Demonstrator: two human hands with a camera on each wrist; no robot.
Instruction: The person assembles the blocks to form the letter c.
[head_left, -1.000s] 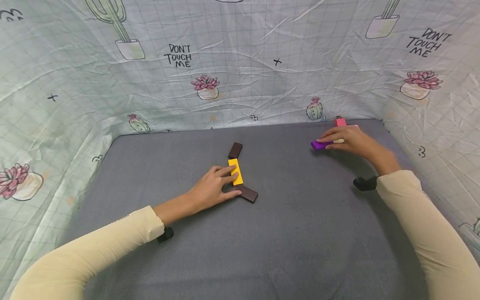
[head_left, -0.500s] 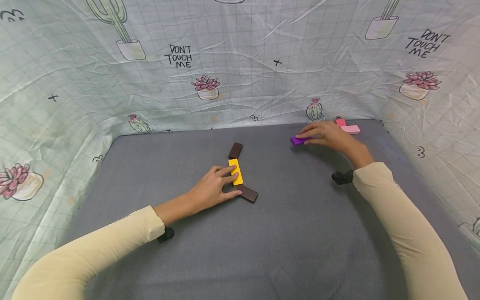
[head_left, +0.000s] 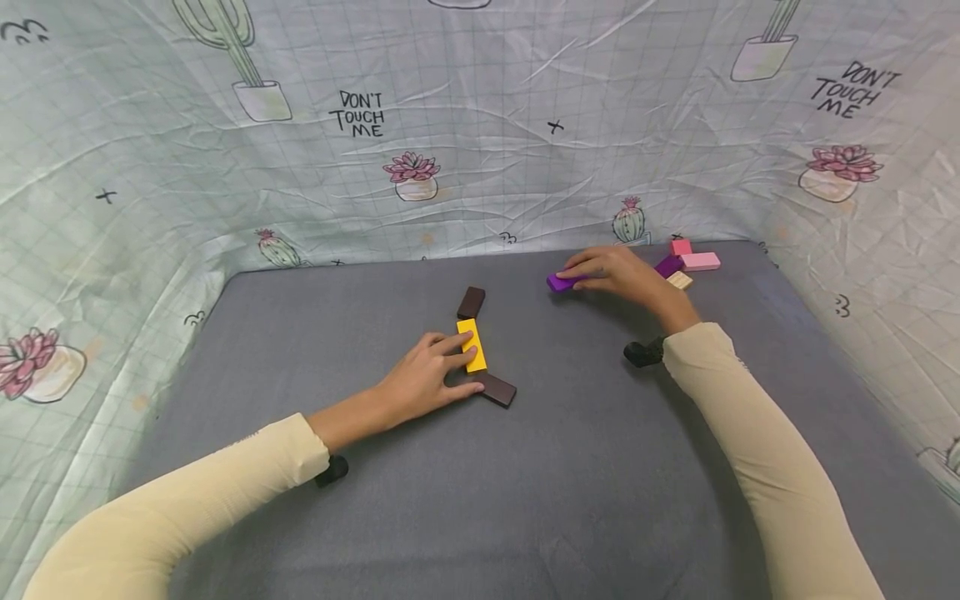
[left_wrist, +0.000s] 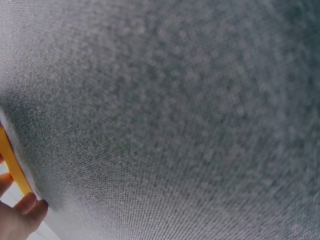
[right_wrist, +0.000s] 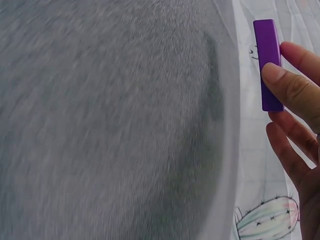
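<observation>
My right hand (head_left: 621, 277) pinches a purple block (right_wrist: 270, 45) between thumb and fingers, above the grey surface near the back. In the right wrist view the thumb lies across the block's face. My left hand (head_left: 422, 377) rests its fingertips on a yellow block (head_left: 467, 326). The left thumb touches a dark brown block (head_left: 498, 390) at the yellow block's near end. Another dark brown block (head_left: 471, 302) lies at its far end, forming a bent line. Only the edge of the yellow block and some fingertips show in the left wrist view.
At the back right corner lie a coral block (head_left: 680, 247), a pink block (head_left: 701, 262), a dark purple block (head_left: 669, 267) and a pale wooden block (head_left: 680, 280). A printed cloth (head_left: 480, 167) walls the grey surface (head_left: 480, 500) at the back and sides.
My right hand has moved left with the purple block, uncovering the dark purple and pale wooden blocks behind it. My left hand stays in place on the yellow block.
</observation>
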